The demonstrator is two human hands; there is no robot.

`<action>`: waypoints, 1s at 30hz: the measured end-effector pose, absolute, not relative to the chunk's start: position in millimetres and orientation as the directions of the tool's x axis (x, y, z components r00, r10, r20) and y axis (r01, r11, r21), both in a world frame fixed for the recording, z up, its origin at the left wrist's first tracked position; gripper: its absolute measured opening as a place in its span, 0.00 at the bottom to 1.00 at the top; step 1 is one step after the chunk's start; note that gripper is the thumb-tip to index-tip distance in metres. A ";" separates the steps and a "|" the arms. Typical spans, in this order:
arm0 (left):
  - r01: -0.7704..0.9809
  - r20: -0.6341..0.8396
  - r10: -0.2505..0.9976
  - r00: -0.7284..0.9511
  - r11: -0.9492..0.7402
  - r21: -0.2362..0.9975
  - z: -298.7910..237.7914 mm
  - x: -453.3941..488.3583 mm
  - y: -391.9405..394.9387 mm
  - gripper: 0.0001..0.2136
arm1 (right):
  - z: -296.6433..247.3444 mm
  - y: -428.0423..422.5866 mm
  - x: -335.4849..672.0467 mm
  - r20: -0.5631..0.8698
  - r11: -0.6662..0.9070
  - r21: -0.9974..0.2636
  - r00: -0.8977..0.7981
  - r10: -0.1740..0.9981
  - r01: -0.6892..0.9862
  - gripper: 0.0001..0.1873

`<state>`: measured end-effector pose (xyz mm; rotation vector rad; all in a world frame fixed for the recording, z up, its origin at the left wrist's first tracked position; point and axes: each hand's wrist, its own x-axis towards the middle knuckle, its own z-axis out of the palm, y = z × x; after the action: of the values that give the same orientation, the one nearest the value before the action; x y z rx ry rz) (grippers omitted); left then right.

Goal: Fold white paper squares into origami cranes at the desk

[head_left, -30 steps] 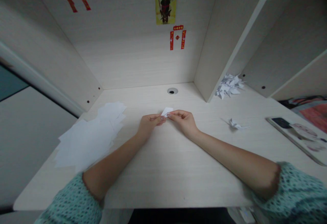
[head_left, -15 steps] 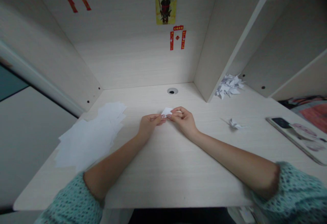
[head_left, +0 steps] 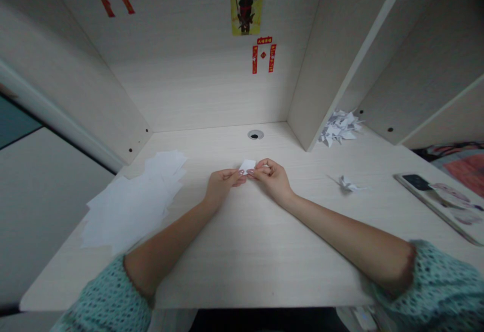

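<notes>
A small piece of folded white paper (head_left: pixel 248 164) is held just above or on the desk, near its middle. My left hand (head_left: pixel 223 183) pinches its lower left edge between thumb and fingers. From the other side, my right hand (head_left: pixel 273 178) grips the lower right edge, the thumb tips almost meeting. The fingers hide the lower part of the paper, so its exact folds cannot be made out. To the right of my right hand lies a single folded paper crane (head_left: pixel 348 184) with thin pointed ends.
Loose white paper sheets (head_left: pixel 132 203) lie spread at the left of the desk (head_left: pixel 227 266). Folded paper pieces (head_left: pixel 340 127) are heaped behind the upright divider (head_left: pixel 333 59). A phone (head_left: pixel 442 203) lies at the right edge. A round cable hole (head_left: pixel 255 134) is near the back wall.
Both hands stay nearly in place on the folded paper. The right fingers have shifted very slightly, and a little more of the paper's top shows.
</notes>
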<state>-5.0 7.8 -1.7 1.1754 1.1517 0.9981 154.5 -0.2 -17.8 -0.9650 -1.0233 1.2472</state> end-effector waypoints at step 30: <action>0.027 -0.081 0.981 0.179 0.078 0.997 -4.8 -4.6 7.3 0.12 | -13.4 -1.9 153.0 0.071 0.086 -0.965 0.070 0.995 -0.249 0.19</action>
<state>-4.6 7.3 -4.8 1.2451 1.1264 1.0087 153.0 -1.9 -13.4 -0.9926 -1.0146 1.2174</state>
